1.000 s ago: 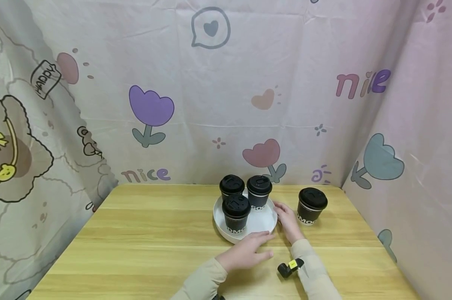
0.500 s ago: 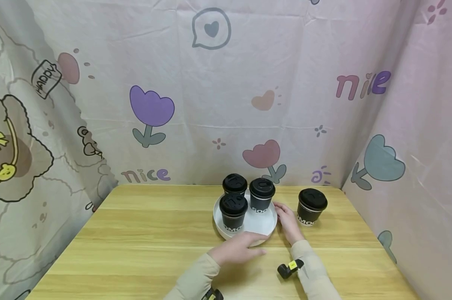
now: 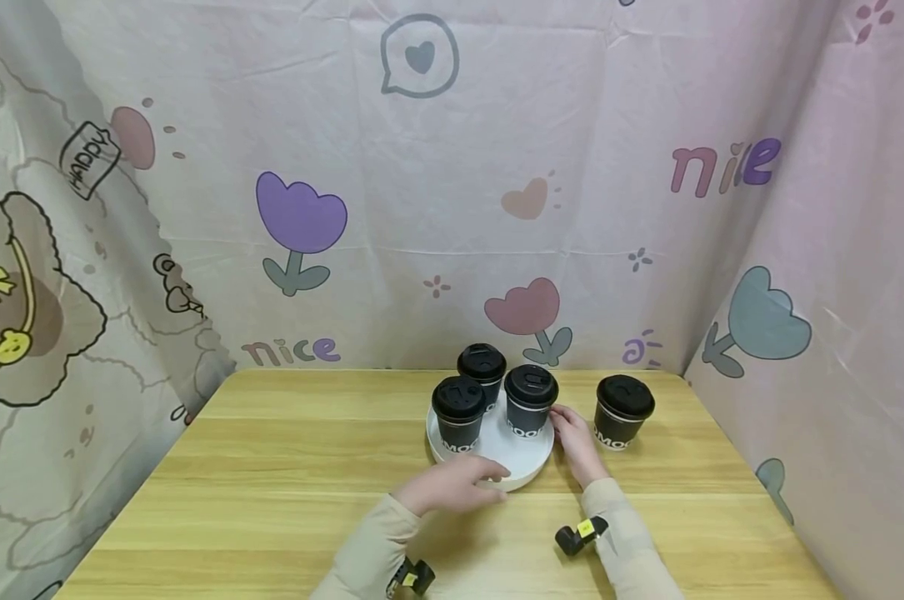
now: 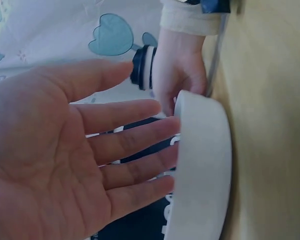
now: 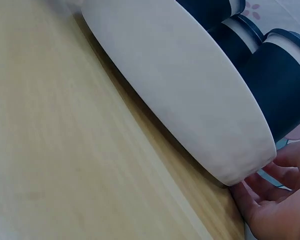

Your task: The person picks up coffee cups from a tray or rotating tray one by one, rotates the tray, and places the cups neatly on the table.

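Three black-lidded paper coffee cups stand upright on a round white tray (image 3: 513, 467) with a raised wall: a front-left cup (image 3: 459, 412), a back cup (image 3: 482, 367) and a right cup (image 3: 530, 400). My left hand (image 3: 452, 485) is at the tray's front edge, fingers extended and apart; in the left wrist view its fingertips overlap the rim, and I cannot tell whether they touch. At the tray's right side my right hand (image 3: 575, 442) grips the rim; in the right wrist view its thumb and fingers (image 5: 290, 155) meet the wall's end.
Another lidded paper cup (image 3: 622, 412) stands on the wooden table (image 3: 272, 483), just right of my right hand. A printed curtain (image 3: 422, 208) hangs behind the table's back edge and along both sides.
The tray has turned clockwise as seen from above: its front-left cup went back and left, the back one right, the right one forward. My left hand moved left; the right stayed put.
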A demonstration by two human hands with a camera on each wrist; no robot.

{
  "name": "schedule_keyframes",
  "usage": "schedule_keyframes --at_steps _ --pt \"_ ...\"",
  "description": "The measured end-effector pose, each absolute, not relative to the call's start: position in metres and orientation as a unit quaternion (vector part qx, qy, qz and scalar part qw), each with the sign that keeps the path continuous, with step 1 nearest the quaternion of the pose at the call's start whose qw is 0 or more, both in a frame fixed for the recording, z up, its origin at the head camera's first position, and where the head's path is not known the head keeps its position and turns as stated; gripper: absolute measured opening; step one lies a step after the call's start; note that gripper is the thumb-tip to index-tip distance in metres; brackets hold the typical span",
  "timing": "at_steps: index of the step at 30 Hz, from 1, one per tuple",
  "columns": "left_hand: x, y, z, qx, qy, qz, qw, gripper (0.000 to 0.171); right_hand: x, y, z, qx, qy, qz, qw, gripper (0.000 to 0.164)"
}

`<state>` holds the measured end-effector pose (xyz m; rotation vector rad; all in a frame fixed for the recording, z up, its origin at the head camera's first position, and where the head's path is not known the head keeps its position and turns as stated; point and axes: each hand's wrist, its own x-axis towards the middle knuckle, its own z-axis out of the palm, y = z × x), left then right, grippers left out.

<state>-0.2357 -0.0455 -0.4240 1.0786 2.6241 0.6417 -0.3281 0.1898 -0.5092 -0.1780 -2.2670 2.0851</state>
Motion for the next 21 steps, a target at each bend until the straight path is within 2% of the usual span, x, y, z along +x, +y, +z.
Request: schedule_keyframes --at_steps 8,21 --pt "-0.242 -0.062 -0.421 0.349 0.900 0.226 0.130 0.036 -0.328 0.191 -0.509 -0.048 -0.725 0.686 0.020 0.041" --pt "-0.250 -0.079 -0.420 0.323 0.910 0.229 0.124 0.033 -0.327 0.191 -0.510 -0.049 -0.711 0.702 0.024 0.041"
